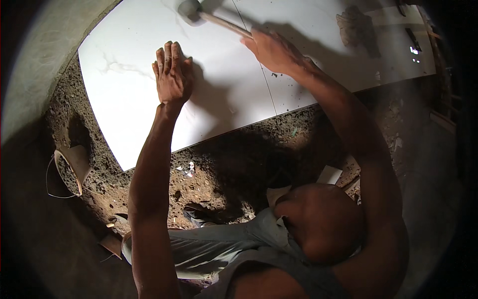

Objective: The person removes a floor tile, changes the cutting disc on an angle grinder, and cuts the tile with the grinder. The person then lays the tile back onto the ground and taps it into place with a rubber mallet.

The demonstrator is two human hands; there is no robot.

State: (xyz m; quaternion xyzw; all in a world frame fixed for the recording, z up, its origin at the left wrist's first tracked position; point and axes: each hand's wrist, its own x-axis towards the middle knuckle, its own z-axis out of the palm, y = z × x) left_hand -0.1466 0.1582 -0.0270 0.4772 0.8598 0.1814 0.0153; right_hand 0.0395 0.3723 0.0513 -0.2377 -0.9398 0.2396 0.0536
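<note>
My right hand (276, 52) is wrapped round the wooden handle of a rubber mallet (189, 12). The mallet's dark grey head is blurred over the far part of a large white marble-look tile (124, 84). My left hand (173, 77) lies palm down on this same tile, fingers stretched out, holding nothing. A thin dark seam separates it from a second white tile (298, 89) on the right, which my right forearm passes over. Both forearms throw shadows across the tiles.
Rough grey mortar and brown soil border the tiles. At the left a bucket (74, 169) with a wire handle lies tipped. A crumpled grey cloth (357, 30) rests on the right tile, with a dark tool (413, 40) beyond. A pale wall (35, 65) rises at the left.
</note>
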